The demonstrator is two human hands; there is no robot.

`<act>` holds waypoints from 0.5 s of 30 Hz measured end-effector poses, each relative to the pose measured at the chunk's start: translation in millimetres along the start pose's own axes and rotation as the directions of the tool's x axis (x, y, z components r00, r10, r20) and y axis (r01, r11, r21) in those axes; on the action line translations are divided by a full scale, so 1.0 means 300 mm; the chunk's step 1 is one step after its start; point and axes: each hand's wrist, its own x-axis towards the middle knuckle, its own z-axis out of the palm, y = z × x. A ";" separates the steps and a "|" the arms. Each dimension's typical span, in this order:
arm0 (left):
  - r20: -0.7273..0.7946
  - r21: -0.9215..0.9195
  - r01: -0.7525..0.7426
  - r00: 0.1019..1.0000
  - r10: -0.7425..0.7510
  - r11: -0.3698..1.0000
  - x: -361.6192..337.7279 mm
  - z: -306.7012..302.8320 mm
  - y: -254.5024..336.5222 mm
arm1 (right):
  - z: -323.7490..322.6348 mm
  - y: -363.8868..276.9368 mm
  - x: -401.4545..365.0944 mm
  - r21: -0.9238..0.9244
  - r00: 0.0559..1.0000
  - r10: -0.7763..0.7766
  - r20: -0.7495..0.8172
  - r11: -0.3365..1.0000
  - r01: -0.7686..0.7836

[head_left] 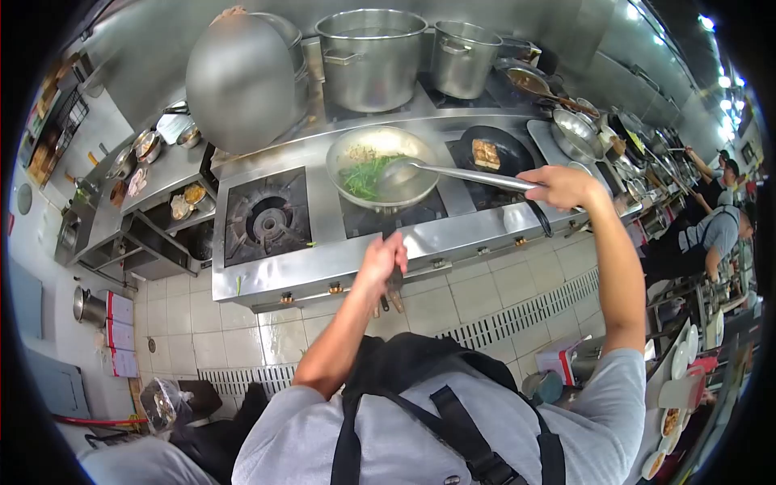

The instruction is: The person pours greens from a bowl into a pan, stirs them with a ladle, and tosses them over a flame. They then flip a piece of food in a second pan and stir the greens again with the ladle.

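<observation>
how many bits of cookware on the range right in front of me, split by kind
tall steel stockpots: 2
silver wok with greens, left hand on its handle: 1
black pan: 1
big steel dome, wok or lid: 1
ladle, in right hand: 1
total: 6

The steel range (323,267) carried a wok (380,166) just beyond the left hand (386,255). A bare burner (269,217) sat left of that hand, a black pan (493,149) near the right hand (562,186), and two stockpots (372,56) well beyond both.
</observation>
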 end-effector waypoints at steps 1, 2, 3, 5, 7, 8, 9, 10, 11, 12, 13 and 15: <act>0.049 -0.014 -0.003 0.999 0.004 1.000 -0.056 0.006 -0.024 | 0.010 0.012 0.021 -0.012 0.997 -0.044 -0.059 0.999 0.044; 0.080 0.058 -0.017 0.997 0.012 0.998 -0.104 -0.011 -0.078 | -0.009 -0.032 -0.013 -0.013 0.999 -0.010 -0.048 1.000 0.010; 0.092 0.058 0.002 0.996 -0.007 0.998 -0.168 -0.017 -0.102 | -0.008 -0.027 -0.041 -0.016 0.999 -0.007 -0.051 1.000 0.006; 0.029 -0.064 0.127 0.992 -0.125 0.990 -0.230 -0.037 -0.152 | 0.009 -0.014 -0.086 -0.028 0.988 -0.057 -0.145 0.998 0.054; 0.074 -0.016 0.087 0.994 -0.085 0.996 -0.181 -0.081 -0.155 | -0.001 -0.055 -0.127 0.031 0.999 0.023 -0.039 0.999 -0.022; 0.069 0.034 0.118 0.990 -0.120 0.992 -0.140 -0.073 -0.104 | 0.026 -0.009 -0.100 0.009 0.998 -0.043 -0.043 0.999 0.044; 0.103 0.034 0.091 0.990 -0.094 0.995 -0.058 -0.099 -0.124 | 0.049 0.037 -0.071 -0.009 0.993 -0.110 -0.054 0.994 0.109; 0.105 -0.120 0.129 0.988 -0.117 0.984 -0.013 -0.074 -0.075 | 0.047 0.009 -0.056 -0.056 0.993 -0.119 -0.005 0.991 0.118; 0.050 -0.261 0.227 0.974 -0.221 0.938 0.031 -0.052 -0.048 | 0.062 -0.007 -0.035 -0.055 0.993 -0.119 -0.013 0.991 0.118; 0.039 -0.168 0.176 0.984 -0.172 0.970 0.037 -0.041 -0.068 | 0.086 -0.014 -0.002 -0.071 0.995 -0.095 -0.025 0.993 0.093; 0.035 -0.074 0.120 0.992 -0.117 0.990 0.033 -0.033 -0.094 | 0.089 -0.030 0.020 -0.089 0.997 -0.068 -0.041 0.994 0.064; 0.099 0.061 0.024 0.995 -0.030 0.998 -0.087 -0.027 -0.155 | 0.089 -0.027 0.037 0.003 0.999 -0.024 -0.049 1.000 0.024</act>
